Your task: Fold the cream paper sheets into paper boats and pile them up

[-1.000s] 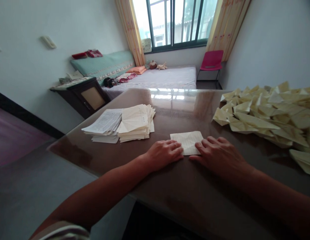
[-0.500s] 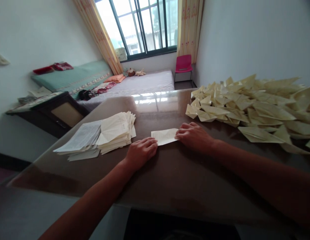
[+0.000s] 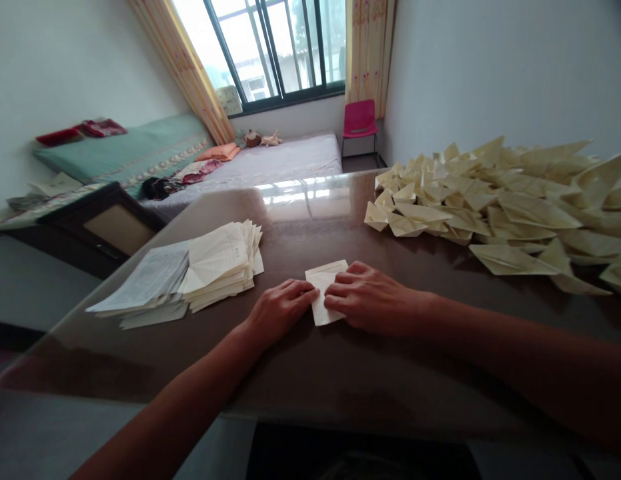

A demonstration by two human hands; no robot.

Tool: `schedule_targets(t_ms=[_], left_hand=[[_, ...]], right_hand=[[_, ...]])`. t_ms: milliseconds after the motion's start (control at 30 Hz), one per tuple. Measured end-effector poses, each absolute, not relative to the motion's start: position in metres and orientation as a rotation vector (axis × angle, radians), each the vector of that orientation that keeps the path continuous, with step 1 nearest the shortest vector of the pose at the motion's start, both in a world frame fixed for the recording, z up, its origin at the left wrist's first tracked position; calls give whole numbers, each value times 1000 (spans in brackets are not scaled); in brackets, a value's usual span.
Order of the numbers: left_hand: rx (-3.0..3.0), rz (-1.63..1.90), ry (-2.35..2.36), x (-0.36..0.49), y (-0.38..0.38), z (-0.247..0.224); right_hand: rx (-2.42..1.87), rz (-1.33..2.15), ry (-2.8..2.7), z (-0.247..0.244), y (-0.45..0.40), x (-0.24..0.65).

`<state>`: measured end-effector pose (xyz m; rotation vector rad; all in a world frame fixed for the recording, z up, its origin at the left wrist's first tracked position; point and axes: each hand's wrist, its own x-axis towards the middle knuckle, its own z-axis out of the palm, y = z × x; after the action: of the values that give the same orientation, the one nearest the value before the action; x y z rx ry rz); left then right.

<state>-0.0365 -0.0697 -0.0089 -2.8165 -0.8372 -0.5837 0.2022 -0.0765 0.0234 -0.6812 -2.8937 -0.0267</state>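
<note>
A small folded sheet of cream paper [image 3: 324, 313] lies on the brown tabletop between my two hands. My left hand [image 3: 285, 303] is closed, its fingertips pinching the sheet's left edge. Over the right part of the paper lies my right hand [image 3: 365, 297], its fingers bent and closed on it, so part of the sheet is hidden. To the left of my hands is a stack of loose paper sheets [image 3: 215, 267], some printed and greyish, others cream with crease lines. A large heap of folded paper boats [image 3: 490, 207] covers the table's right side.
The glossy brown table [image 3: 310, 387] reaches toward a bed [image 3: 300, 150] with a light cover. A dark cabinet [image 3: 110, 227] stands beyond the table's left edge. A pink chair [image 3: 360, 120] is by the window [image 3: 270, 53].
The paper, a wide low strip before, now stands taller and narrower between my hands. My right hand has moved left and nearer, onto the paper. The view has shifted slightly.
</note>
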Motion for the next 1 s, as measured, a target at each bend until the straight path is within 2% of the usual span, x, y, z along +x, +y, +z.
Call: schedule_targets(t_ms=[467, 733, 833, 1000], left_hand=[[-3024, -444, -790, -46, -71, 4], [-3078, -484, -870, -53, -68, 3], [-3054, -468, -884, -55, -68, 4], [-2964, -379, -997, -55, -73, 7]], right_hand=[[-637, 783, -2778, 26, -39, 232], [-1012, 1019, -2535, 13, -32, 229], [-1146, 932, -2394, 2, -33, 224], [-1394, 529, -2306, -9, -38, 213]])
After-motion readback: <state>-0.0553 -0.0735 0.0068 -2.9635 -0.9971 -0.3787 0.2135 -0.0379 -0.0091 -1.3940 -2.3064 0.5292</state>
